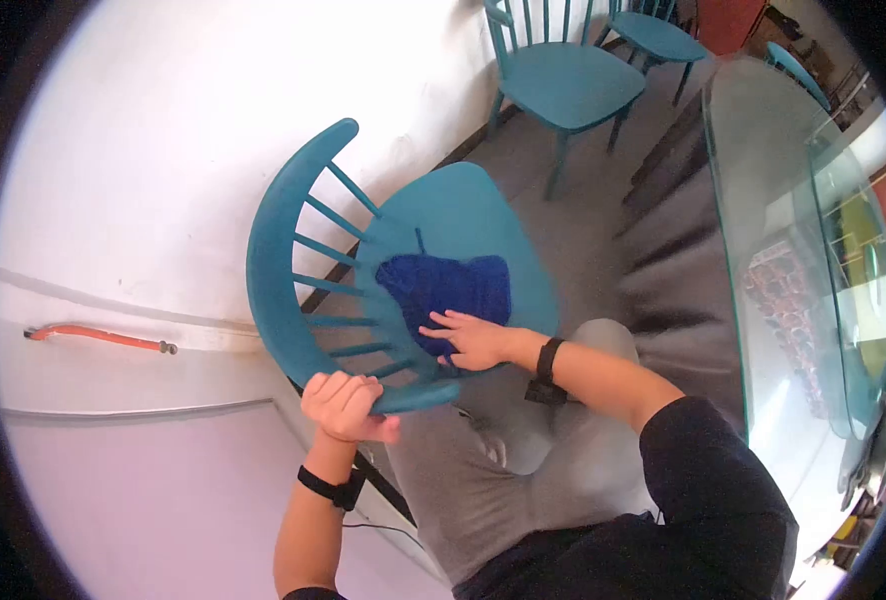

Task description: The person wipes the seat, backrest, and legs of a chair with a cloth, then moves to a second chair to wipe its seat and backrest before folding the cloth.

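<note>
A teal wooden chair [463, 207] with a curved, spindled back stands in front of me. Over the near end of its top rail, my left hand [348, 405] is closed, fingers wrapped round the wood. A dark blue cloth [463, 283], bunched and creased, lies on the seat. My right hand [475, 341] rests on the cloth's near edge with its fingers spread and palm down. Both wrists wear black bands.
Another teal chair [573, 85] stands farther back, with one more [658, 38] behind it. A glass-topped table [738, 200] with dark draped cloth is on the right. A white wall [163, 150] and an orange pipe [98, 332] are on the left.
</note>
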`<action>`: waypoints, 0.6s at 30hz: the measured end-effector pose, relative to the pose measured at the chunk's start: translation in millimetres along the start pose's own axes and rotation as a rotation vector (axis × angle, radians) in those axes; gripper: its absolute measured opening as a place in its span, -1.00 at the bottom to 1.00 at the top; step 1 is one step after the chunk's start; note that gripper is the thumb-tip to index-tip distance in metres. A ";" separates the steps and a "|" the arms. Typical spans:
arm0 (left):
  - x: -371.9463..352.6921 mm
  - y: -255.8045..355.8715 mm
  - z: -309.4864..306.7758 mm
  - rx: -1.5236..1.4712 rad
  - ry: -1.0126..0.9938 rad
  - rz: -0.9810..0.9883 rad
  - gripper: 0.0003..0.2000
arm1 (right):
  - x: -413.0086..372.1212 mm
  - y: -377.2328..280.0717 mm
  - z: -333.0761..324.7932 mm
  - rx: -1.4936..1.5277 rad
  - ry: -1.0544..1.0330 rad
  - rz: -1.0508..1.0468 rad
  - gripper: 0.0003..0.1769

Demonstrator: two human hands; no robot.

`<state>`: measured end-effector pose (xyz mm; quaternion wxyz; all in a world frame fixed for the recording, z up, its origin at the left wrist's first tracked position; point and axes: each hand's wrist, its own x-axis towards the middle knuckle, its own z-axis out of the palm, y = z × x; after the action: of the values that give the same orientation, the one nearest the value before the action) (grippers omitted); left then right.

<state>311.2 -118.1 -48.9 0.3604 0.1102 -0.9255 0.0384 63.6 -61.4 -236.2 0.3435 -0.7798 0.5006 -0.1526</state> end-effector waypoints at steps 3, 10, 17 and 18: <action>-1.9 -1.3 2.8 0.011 0.033 0.025 -0.58 | -23.3 -8.2 7.0 -0.092 -0.060 -0.025 -0.26; -1.3 -4.0 4.3 0.013 0.098 0.053 -0.58 | -114.0 -26.7 1.6 -0.068 -0.029 0.123 -0.19; -3.2 -4.6 3.9 0.007 0.151 0.049 -0.59 | -168.8 20.7 -25.6 -0.180 0.129 0.504 -0.18; -3.3 -5.1 3.9 0.009 0.149 0.051 -0.57 | -169.1 19.8 -31.3 -0.134 0.115 0.639 -0.17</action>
<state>312.1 -123.1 -54.0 0.4266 0.0849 -0.8984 0.0600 -44.5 71.1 -209.5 0.2932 -0.5942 0.7474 -0.0478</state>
